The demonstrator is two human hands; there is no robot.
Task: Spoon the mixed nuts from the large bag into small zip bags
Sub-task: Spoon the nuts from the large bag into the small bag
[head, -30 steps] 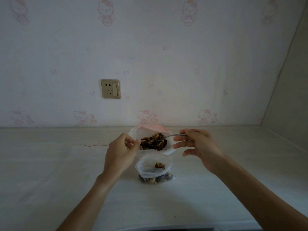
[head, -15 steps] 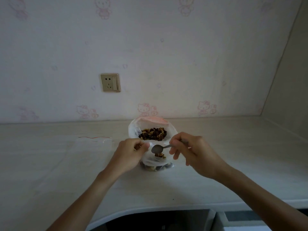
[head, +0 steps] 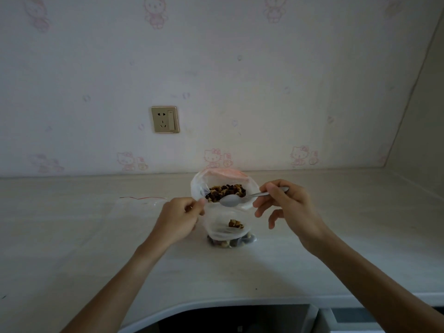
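The large clear bag (head: 199, 186) stands open at the back of the counter, full of mixed nuts (head: 227, 190). In front of it stands a small zip bag (head: 217, 227) with nuts at its bottom and a few more caught higher up. My left hand (head: 179, 219) pinches the left rim of the small bag and holds it open. My right hand (head: 286, 207) holds a metal spoon (head: 231, 200) by the handle. The spoon's bowl is level, looks empty, and hovers between the two bag mouths.
An empty flat zip bag (head: 141, 203) with a red seal line lies on the counter to the left. A wall socket (head: 165, 119) sits on the patterned wall behind. The counter's curved front edge (head: 216, 302) runs below my arms.
The spoon went from the large bag down over the small bag, dropped its nuts there, and has now lifted back toward the large bag. My left hand keeps its pinch.
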